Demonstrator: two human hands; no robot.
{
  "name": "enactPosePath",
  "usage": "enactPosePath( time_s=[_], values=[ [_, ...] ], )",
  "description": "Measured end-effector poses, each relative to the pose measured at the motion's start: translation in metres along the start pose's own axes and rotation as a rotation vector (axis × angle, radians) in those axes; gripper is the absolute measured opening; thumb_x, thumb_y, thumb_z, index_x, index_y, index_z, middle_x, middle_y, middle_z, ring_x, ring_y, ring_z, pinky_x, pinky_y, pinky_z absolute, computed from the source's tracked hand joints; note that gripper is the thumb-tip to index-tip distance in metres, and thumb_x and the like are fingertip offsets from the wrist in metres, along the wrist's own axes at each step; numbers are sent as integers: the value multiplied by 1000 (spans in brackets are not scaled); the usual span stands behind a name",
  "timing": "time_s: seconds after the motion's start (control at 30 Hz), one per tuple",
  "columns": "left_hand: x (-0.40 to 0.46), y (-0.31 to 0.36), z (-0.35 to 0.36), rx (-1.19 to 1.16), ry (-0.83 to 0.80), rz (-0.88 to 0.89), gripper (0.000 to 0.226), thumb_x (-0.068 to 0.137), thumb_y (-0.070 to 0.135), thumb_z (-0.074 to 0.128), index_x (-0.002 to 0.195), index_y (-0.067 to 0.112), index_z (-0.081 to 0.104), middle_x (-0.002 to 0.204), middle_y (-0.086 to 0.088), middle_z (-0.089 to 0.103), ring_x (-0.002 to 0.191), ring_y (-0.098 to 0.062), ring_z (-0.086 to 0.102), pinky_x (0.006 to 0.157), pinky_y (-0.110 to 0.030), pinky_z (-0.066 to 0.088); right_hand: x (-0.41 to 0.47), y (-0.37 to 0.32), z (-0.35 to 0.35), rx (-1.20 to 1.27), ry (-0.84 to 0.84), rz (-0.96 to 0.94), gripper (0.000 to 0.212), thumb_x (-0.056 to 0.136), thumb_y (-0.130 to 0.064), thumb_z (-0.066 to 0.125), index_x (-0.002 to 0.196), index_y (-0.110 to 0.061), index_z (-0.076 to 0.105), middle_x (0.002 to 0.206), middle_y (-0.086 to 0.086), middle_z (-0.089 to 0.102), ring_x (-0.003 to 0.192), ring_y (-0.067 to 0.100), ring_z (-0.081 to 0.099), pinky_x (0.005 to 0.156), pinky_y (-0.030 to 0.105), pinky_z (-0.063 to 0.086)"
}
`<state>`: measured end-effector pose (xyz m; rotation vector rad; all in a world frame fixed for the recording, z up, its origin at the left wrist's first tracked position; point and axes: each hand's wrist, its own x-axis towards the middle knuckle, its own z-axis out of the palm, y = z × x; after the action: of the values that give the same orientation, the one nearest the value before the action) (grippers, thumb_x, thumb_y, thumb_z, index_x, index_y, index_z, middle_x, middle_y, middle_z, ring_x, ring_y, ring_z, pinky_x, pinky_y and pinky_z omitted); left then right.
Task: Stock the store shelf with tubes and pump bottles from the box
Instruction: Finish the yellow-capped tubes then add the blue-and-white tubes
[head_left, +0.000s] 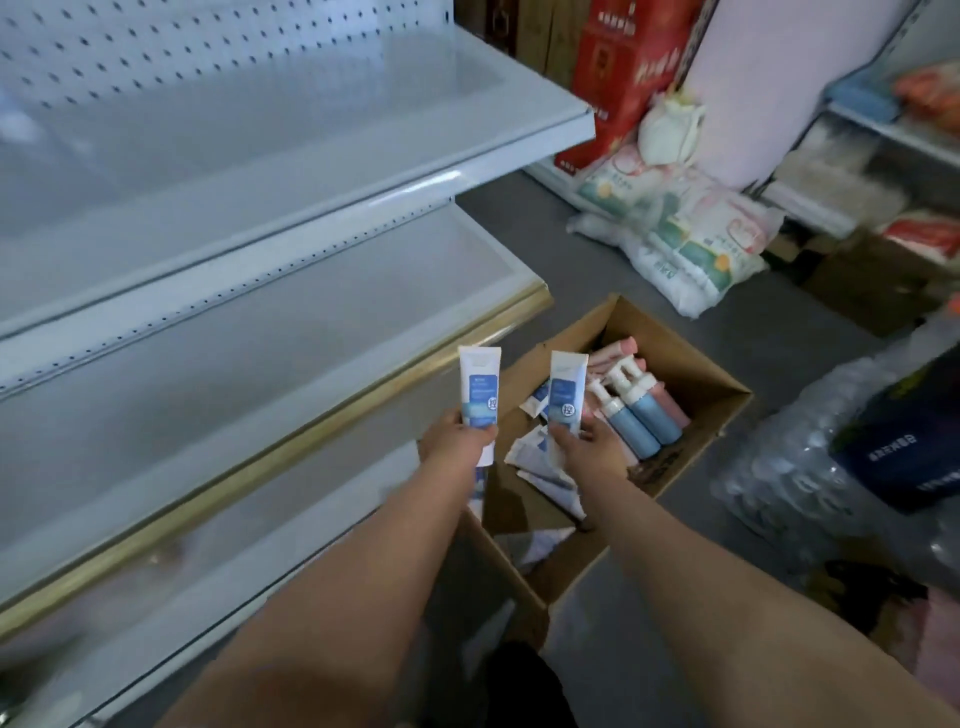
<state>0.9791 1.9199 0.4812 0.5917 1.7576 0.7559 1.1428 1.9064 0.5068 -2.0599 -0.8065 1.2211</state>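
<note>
- Far left stood the white metal store shelf (291, 171), its tiers bare, a pegboard back behind, and a gold strip (291, 447) trimming the lower tier's front edge.
- The left hand (457, 441) gripped a white tube with a blue label (480, 395), fingers curled round its lower end, tube upright, just off the gold-edged tier. The label's print was too small to read; only a round white badge showed.
- The right hand (592, 449) pinched a matching second tube (566, 389), thumb on the front, fingers wrapped behind, over the open box.
- The cardboard box (691, 379) sat on the grey floor with flaps open. Inside lay loose white-and-blue tubes (540, 467) toward the near side, and blue pump bottles (639, 415) and pink pump bottles (670, 405) on their sides toward the far side.
- Beyond the box, white printed sacks (691, 244) lay piled before a red carton (623, 67); their writing was blurred.
- Far right, a shrink-wrapped pack of clear bottles (789, 467) held a dark blue bag (904, 457) with unreadable white lettering.
</note>
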Motion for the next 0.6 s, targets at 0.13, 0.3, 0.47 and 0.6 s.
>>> enactPosePath(
  time_s=[0.13, 0.3, 0.47, 0.6],
  values=[
    [-55, 49, -58, -89, 37, 157, 46, 77, 22, 82, 119, 18, 64, 112, -4, 69, 96, -23, 67, 88, -39, 54, -56, -43, 12, 165, -39, -127, 49, 86, -42, 74, 129, -26, 56, 118, 0, 65, 98, 18, 65, 85, 43, 59],
    [-99, 100, -122, -170, 145, 343, 47, 73, 15, 84, 117, 13, 66, 110, -5, 69, 96, -25, 67, 88, -39, 54, -106, -109, 25, 276, -104, -308, 31, 86, -35, 76, 111, -24, 62, 99, -4, 69, 93, 19, 69, 89, 45, 58],
    [-117, 141, -173, -319, 214, 468, 38, 72, 10, 84, 105, 17, 67, 99, -4, 67, 88, -23, 63, 75, -28, 47, -135, -168, 48, 342, -219, -473, 28, 87, -26, 77, 111, -19, 64, 101, 2, 72, 96, 21, 70, 92, 46, 58],
    [-119, 168, -209, -369, 327, 522, 38, 70, 10, 85, 104, 15, 68, 101, -6, 69, 86, -23, 64, 78, -32, 50, -146, -210, 78, 363, -322, -525, 32, 84, -27, 79, 111, -21, 63, 104, 3, 71, 98, 23, 69, 93, 47, 57]
  ],
)
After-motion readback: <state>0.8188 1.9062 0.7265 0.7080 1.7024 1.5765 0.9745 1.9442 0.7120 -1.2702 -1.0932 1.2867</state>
